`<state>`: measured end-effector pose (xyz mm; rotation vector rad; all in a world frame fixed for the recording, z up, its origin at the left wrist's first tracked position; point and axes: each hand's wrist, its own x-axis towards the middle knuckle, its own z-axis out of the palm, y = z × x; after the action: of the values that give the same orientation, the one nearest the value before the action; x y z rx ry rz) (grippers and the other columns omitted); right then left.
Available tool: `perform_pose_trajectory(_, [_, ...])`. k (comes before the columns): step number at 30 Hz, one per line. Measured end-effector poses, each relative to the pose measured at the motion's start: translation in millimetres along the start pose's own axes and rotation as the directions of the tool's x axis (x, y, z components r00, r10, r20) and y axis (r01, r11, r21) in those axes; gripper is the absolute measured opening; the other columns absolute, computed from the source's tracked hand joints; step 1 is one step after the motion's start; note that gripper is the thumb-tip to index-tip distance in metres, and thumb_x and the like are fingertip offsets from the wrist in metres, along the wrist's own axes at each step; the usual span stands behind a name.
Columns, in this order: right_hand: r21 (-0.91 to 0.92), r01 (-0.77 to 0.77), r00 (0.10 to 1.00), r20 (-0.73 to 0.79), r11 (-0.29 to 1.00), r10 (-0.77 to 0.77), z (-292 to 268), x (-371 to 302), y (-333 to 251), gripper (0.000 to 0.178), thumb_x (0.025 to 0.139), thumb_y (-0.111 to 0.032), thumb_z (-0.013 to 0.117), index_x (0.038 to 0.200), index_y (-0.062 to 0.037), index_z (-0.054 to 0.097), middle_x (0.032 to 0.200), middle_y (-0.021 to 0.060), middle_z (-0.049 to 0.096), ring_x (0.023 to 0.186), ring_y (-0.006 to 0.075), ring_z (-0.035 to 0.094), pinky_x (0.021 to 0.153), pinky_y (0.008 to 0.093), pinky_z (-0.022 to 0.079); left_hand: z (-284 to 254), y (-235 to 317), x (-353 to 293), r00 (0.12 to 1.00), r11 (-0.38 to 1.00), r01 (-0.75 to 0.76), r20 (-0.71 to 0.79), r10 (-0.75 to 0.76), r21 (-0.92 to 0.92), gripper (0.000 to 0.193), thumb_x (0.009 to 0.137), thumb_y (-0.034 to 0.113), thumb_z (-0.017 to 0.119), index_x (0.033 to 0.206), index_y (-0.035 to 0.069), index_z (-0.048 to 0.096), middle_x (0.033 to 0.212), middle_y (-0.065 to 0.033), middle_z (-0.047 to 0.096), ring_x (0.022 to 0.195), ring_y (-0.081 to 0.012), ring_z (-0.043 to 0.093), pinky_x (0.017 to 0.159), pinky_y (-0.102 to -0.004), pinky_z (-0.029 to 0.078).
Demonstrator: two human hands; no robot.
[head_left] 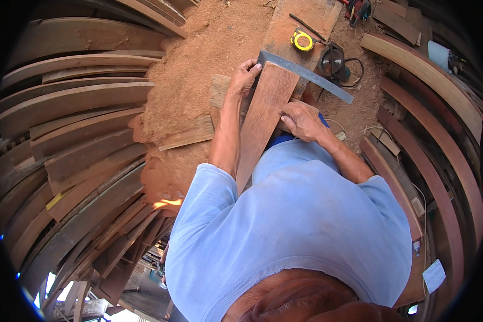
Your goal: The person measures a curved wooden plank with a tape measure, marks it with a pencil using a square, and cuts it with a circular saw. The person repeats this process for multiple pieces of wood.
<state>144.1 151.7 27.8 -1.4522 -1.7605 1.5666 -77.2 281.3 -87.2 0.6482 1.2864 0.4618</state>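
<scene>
The left hand [243,76] pinches the square [322,82] near its corner, at the far left of the board [268,102]. The right hand [304,121] curls at the board's right edge; whether it pinches, I cannot tell. The square crosses the board's far end. Beyond the board lies the tape [297,41]; left of it, planks [80,102].
</scene>
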Motion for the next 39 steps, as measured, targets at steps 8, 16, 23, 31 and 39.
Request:
perform_pose_trajectory(8, [0.044,-0.100,0.995,0.032,0.994,0.099,6.9,-9.1,8.5,0.020,0.093,-0.009,0.063,0.106,0.0054,0.070,0.102,0.0249,0.070,0.102,0.0425,0.067,0.091,0.0496,0.054,1.8,-0.1,-5.2,0.999,0.997,-0.050,0.010,0.049,0.054,0.013,0.104,0.011,0.067,0.111,0.002,0.072,0.098,-0.0009,0.073,0.085,-0.0097,0.063,0.078,-0.0269,0.052])
perform_pose_trajectory(16, [-0.031,-0.161,0.987,0.021,0.986,0.162,12.7,-15.2,15.4,0.022,0.096,-0.013,0.062,0.110,0.0006,0.072,0.108,0.0222,0.073,0.106,0.0417,0.069,0.092,0.0505,0.054,-0.2,1.2,-5.4,0.997,0.989,-0.065,0.043,0.060,0.135,0.016,0.105,0.015,0.066,0.112,0.002,0.072,0.100,-0.0006,0.071,0.087,-0.0109,0.060,0.079,-0.0297,0.050])
perform_pose_trajectory(23, [-0.068,-0.210,0.977,-0.044,0.975,0.207,11.4,-17.3,7.7,0.030,0.097,-0.015,0.063,0.122,0.0004,0.069,0.113,0.0217,0.072,0.108,0.0394,0.070,0.096,0.0480,0.054,-2.8,6.3,-9.5,0.993,0.990,-0.103,0.072,0.096,0.101,0.017,0.103,0.015,0.069,0.113,0.002,0.073,0.095,0.0004,0.070,0.083,-0.0082,0.060,0.076,-0.0254,0.049])
perform_pose_trajectory(31, [0.505,-0.011,0.927,-0.319,0.863,0.198,-3.1,-22.6,-55.7,0.056,0.100,-0.023,0.073,0.147,0.0026,0.056,0.111,0.0062,0.067,0.097,0.0117,0.061,0.092,0.0277,0.052,56.0,39.4,-136.0,0.939,0.937,-0.343,-0.048,0.340,-0.069,0.021,0.096,0.005,0.075,0.117,0.006,0.074,0.098,-0.0006,0.074,0.086,-0.0112,0.067,0.082,-0.0291,0.057])
perform_pose_trajectory(39, [0.503,0.060,0.899,-0.403,0.862,0.173,-16.5,-54.7,-61.7,0.031,0.109,-0.020,0.065,0.131,0.0012,0.067,0.113,0.0003,0.068,0.099,0.0059,0.058,0.086,0.0221,0.047,117.3,-21.1,-236.1,0.610,0.536,-0.727,0.046,0.791,0.430,0.068,0.076,0.009,0.089,0.140,0.009,0.063,0.138,-0.0206,0.060,0.132,-0.0409,0.056,0.108,-0.0493,0.048])
